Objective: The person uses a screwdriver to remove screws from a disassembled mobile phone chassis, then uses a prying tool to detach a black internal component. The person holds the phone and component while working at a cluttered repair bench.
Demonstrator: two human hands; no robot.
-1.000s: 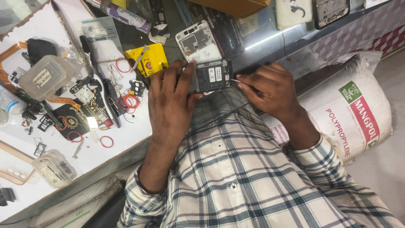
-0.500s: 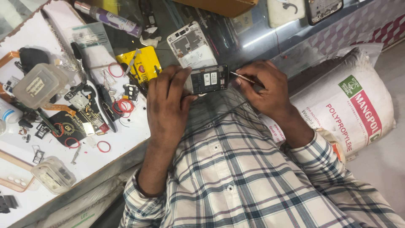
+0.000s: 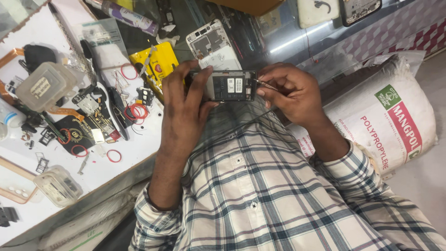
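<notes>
My left hand (image 3: 183,104) grips a dark opened mobile phone (image 3: 231,86) by its left end, its bare inside facing up. My right hand (image 3: 290,90) pinches a thin metal tool (image 3: 263,84), whose tip rests at the phone's right end. Both hands hover in front of my checked shirt, above the edge of a glass counter (image 3: 278,37). A white phone back shell (image 3: 211,44) lies on the counter just beyond the held phone.
A white worktop (image 3: 130,144) at left carries a yellow box (image 3: 155,65), red rubber rings, circuit boards, small clear plastic boxes (image 3: 44,86) and loose parts. A white printed woven sack (image 3: 385,121) sits at right. More phone shells lie at the top edge.
The view has shifted slightly; both hands with the phone sit a little lower and nearer my chest. The tool tip stays at the phone's right end.
</notes>
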